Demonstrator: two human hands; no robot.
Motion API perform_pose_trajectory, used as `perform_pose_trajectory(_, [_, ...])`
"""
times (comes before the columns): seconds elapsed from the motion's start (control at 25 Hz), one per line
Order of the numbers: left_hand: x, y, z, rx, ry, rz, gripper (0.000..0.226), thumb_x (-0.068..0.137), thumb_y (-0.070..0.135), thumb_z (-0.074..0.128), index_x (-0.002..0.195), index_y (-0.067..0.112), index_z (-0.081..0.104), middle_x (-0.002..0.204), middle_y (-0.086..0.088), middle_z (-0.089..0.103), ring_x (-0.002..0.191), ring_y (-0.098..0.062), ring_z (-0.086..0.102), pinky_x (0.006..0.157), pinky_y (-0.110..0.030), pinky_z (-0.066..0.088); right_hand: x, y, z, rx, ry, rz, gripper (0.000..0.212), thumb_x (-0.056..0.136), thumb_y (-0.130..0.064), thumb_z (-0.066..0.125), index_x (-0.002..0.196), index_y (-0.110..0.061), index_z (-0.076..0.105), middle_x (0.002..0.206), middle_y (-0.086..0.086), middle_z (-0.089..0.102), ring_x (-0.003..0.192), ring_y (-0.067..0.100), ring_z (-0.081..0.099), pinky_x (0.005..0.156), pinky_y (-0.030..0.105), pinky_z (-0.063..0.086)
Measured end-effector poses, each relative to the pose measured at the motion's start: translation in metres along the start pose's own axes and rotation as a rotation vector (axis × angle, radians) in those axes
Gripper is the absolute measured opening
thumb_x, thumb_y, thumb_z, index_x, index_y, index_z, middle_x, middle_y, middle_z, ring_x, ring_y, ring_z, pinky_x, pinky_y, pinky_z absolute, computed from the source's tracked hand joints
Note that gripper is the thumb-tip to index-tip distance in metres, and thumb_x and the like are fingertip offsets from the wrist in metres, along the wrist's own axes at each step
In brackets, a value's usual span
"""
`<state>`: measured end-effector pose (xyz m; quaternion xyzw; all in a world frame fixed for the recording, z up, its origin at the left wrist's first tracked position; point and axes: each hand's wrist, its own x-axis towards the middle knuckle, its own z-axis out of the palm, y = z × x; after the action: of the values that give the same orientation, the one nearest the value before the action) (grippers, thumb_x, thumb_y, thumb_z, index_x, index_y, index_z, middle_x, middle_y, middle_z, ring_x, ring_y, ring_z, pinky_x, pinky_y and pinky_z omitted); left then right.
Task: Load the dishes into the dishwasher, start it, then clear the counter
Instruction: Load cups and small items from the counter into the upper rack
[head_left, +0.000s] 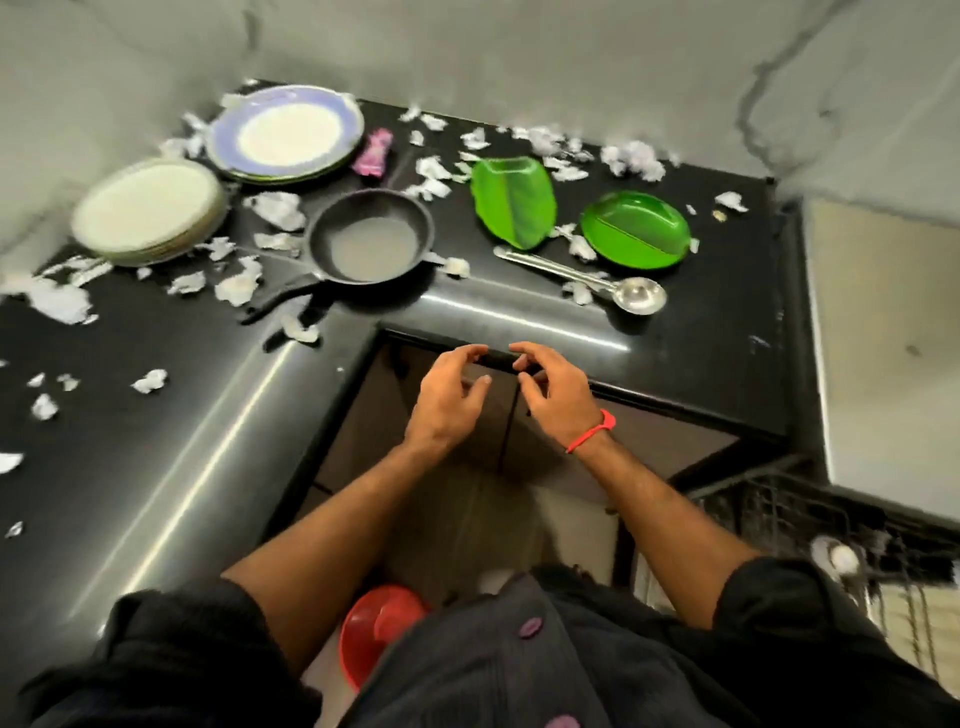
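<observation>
Black counter (701, 332) strewn with paper scraps (280, 208); frying pan (371, 236), ladle (587, 278), green plates (636, 231) on top. Left hand (449, 400), right hand (553, 392) loosely curled, empty, below edge.

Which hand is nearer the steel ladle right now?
Right. The right hand hovers just below the counter edge, down-left of the ladle. The left hand sits further left, beyond the right hand.

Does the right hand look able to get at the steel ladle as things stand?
Probably yes. The right hand hovers empty at the counter edge, and the ladle lies in the open just beyond, with only paper scraps beside it.
</observation>
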<state>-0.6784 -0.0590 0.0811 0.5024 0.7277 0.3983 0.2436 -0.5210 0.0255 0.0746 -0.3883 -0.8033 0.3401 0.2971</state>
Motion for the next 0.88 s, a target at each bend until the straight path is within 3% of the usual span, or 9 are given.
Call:
perform_pose_trajectory(0.08, [0.005,-0.009,-0.026,-0.021,0.11,-0.079,0.042,0.094,0.017,0.066,0.135,0.019,0.057,0.124,0.003,0.06,0.087,-0.003,0.064,0.082,-0.008,0.048,0.023,-0.019,0.02,0.018,-0.066,-0.041,0.041,0.087,-0.003,0.061,0.124,-0.018,0.062,0.104,-0.001,0.062,0.077,0.009,0.058,0.08,0.014,0.047])
perform_pose_trajectory(0.16, [0.008,-0.019,-0.044,-0.041,0.207,-0.14,0.043,0.093,0.016,0.066,0.135,0.021,0.056,0.124,0.004,0.059,0.089,-0.004,0.063,0.079,-0.002,0.044,0.041,-0.032,0.038,0.025,-0.115,-0.086,0.041,0.086,-0.004,0.063,0.124,-0.019,0.062,0.107,-0.002,0.06,0.073,0.006,0.056,0.078,0.008,0.043])
perform_pose_trajectory(0.32, [0.02,-0.033,-0.061,-0.036,0.323,-0.237,0.045,0.094,0.018,0.066,0.137,0.021,0.054,0.13,0.003,0.055,0.103,-0.011,0.061,0.087,-0.013,0.046,0.078,-0.042,0.066,0.07,-0.177,-0.156,0.042,0.086,-0.004,0.065,0.125,-0.017,0.061,0.116,0.0,0.057,0.073,0.005,0.056,0.078,0.005,0.042])
perform_pose_trajectory(0.56, [0.059,-0.041,-0.077,0.009,0.459,-0.335,0.047,0.094,0.016,0.066,0.139,0.02,0.051,0.135,-0.001,0.056,0.11,-0.013,0.059,0.096,-0.03,0.053,0.143,-0.037,0.08,0.137,-0.315,-0.245,0.045,0.086,-0.006,0.065,0.129,-0.019,0.058,0.12,0.001,0.055,0.079,0.01,0.06,0.083,0.018,0.049])
perform_pose_trajectory(0.68, [0.084,-0.046,-0.081,0.002,0.498,-0.414,0.05,0.094,0.016,0.065,0.141,0.019,0.05,0.134,0.001,0.055,0.112,-0.014,0.058,0.099,-0.039,0.054,0.176,-0.029,0.076,0.188,-0.341,-0.224,0.048,0.086,-0.004,0.064,0.131,-0.017,0.056,0.122,0.0,0.054,0.084,0.013,0.06,0.078,0.017,0.048])
perform_pose_trajectory(0.88, [0.11,-0.038,-0.074,0.018,0.522,-0.457,0.051,0.093,0.017,0.067,0.141,0.019,0.05,0.135,0.002,0.054,0.109,-0.012,0.057,0.099,-0.033,0.052,0.208,-0.008,0.071,0.225,-0.342,-0.16,0.05,0.087,-0.004,0.062,0.135,-0.016,0.054,0.127,-0.002,0.051,0.104,0.013,0.052,0.084,0.024,0.048])
